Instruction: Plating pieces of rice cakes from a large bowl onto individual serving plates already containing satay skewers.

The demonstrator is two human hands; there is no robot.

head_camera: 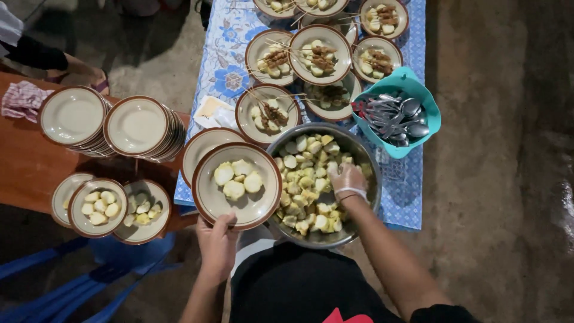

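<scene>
My left hand (216, 242) grips the near rim of a cream plate with a brown edge (209, 197); several pale rice-cake pieces (237, 177) lie on it. My right hand (347, 179), in a thin clear glove, reaches into a large metal bowl (363, 152) and rests among the cut rice-cake chunks (302, 179) that fill it. The plate overlaps the bowl's left rim, and another plate (194, 149) lies under it.
Plates of rice cake with skewers (320, 55) crowd a blue floral cloth (224, 63). A teal basket of spoons (397, 113) stands right of the bowl. On the brown table at left are stacks of plates (140, 127) and filled plates (98, 206). Another person's arm (66, 60) is at the top left.
</scene>
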